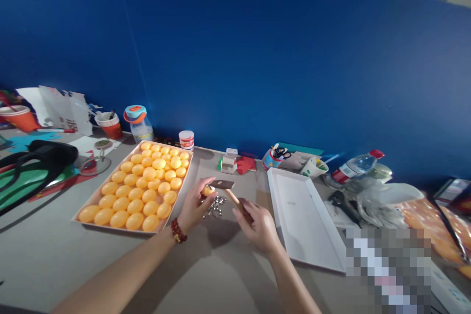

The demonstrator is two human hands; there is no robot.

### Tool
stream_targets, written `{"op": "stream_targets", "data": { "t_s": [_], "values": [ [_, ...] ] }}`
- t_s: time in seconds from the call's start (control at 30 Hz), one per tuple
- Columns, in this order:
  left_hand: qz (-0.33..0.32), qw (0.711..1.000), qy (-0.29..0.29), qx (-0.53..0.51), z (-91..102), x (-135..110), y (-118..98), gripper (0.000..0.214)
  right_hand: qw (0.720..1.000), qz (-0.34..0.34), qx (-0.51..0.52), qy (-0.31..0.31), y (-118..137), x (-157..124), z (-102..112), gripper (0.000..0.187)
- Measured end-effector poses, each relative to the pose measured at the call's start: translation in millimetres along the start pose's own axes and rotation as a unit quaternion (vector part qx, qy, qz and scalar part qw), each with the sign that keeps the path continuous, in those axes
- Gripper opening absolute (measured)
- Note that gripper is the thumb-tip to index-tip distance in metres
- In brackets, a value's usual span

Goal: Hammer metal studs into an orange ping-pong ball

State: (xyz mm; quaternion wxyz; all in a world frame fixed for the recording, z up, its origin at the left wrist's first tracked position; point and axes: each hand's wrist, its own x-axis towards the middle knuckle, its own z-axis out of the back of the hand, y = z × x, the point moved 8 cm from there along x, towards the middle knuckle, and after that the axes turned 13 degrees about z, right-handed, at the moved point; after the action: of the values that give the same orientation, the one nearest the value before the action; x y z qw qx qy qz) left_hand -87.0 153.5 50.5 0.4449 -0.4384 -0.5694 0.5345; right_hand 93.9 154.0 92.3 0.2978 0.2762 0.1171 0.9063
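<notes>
My left hand (192,202) pinches an orange ball (208,191), like a table tennis ball, between thumb and fingers. In my right hand (259,228) is the wooden handle of a hammer (235,200). The hammer's dark metal head is beside the ball, near its top; whether they touch I cannot tell. Under the two hands, a small heap of shiny silver metal pieces (218,207) lies on the grey table, too small to name. To the left stands a shallow box (110,229) filled with rows of similar orange balls (149,173).
A shallow white tray (305,225) lies at the right. Along the blue wall (235,59) stand a clear jar (141,127), a small white tub (186,140), little boxes (229,162), a cup of scissors (272,158) and a bottle (355,169). A black-handled item (51,154) lies far left.
</notes>
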Motion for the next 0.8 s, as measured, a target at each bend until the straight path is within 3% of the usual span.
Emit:
{"op": "stream_targets", "data": {
  "t_s": [0.23,0.43,0.7,0.8],
  "values": [
    [-0.066,0.993,-0.019,0.097,-0.4,0,-9,0.036,1.000,-0.010,-0.004,0.007,-4,0,-3,0.022],
    [-0.063,0.991,-0.014,0.117,-0.9,0,-8,0.036,1.000,-0.002,-0.007,0.015,-3,0,-4,0.021],
    [-0.096,0.994,0.037,0.034,-8.8,-3,-11,0.034,0.999,-0.029,0.015,-0.043,-7,0,2,0.021],
    [-0.073,0.995,0.062,-0.015,-13.4,-4,-8,0.034,0.996,-0.051,0.054,-0.058,-13,-2,0,0.019]
  ]
}}
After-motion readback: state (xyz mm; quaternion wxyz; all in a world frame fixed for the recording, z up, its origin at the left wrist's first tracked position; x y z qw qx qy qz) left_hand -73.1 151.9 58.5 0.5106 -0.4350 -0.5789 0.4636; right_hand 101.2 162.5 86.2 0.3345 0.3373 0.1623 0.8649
